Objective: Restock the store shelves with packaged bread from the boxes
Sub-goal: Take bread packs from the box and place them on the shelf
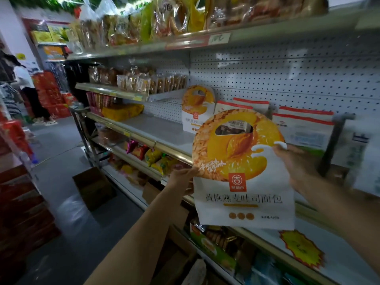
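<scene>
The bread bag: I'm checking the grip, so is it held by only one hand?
No, the left hand grips the bread bag at its left edge and the right hand grips its right edge.

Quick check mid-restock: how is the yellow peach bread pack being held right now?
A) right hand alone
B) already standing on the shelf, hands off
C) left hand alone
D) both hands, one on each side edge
D: the left hand pinches the bread pack at its left edge while the right hand grips its right edge, in front of the shelf.
</scene>
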Motion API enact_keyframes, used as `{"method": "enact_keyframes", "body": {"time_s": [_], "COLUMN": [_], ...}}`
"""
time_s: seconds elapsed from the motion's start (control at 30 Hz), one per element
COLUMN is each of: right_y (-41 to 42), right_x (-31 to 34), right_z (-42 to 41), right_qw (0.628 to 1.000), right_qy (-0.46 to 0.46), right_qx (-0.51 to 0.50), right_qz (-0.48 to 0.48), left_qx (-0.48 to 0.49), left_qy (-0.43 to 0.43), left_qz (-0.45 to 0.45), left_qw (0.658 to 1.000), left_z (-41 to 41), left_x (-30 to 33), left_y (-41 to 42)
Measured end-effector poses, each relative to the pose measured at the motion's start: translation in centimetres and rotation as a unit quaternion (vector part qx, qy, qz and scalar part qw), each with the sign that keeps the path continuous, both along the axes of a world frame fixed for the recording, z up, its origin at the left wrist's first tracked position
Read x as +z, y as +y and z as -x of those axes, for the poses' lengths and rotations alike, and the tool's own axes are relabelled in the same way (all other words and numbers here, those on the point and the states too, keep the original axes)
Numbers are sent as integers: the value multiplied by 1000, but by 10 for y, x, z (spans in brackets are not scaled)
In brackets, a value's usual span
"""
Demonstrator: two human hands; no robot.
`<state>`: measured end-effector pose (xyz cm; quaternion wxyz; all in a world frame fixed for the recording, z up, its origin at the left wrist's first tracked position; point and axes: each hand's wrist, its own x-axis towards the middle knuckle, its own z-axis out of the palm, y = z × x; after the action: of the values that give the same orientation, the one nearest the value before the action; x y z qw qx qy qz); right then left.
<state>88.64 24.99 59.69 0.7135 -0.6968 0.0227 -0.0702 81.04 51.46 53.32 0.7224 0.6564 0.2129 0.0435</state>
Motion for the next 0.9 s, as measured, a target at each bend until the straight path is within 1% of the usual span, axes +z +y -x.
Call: {"method": "enact_keyframes", "body": {"time_s": [0.27,0.37,0.43,0.5,0.6,0.73,0.83,0.9], "right_y": [121,176,203,220,236,251,259,263], "right_x": [-31,-22,-22,-23,-22,-9,-3,-4], "right_z": [-58,-64,-71,-77,-90,-106,-121,-134], "right_qw": [996,995,993,990,984,974,967,960], "right_qy": [81,81,84,90,94,57,51,39], "right_qx": [-27,-63,-87,-103,-120,-91,-61,-46], "right_qz": [-8,-19,-5,24,94,198,244,274], "left_qx": [-36,-51,-55,-62,-80,-90,-85,-79], "left_qy": [11,12,8,6,2,11,2,-4], "left_qz": [-62,-92,-112,-130,-126,-148,-150,-136], "left_qw": [997,994,992,990,989,985,985,988], "left_z": [-64,-86,-100,-114,-133,-150,-163,-175], "left_x": [8,19,31,41,46,40,41,41], "left_y": [144,195,223,244,268,293,305,312]}}
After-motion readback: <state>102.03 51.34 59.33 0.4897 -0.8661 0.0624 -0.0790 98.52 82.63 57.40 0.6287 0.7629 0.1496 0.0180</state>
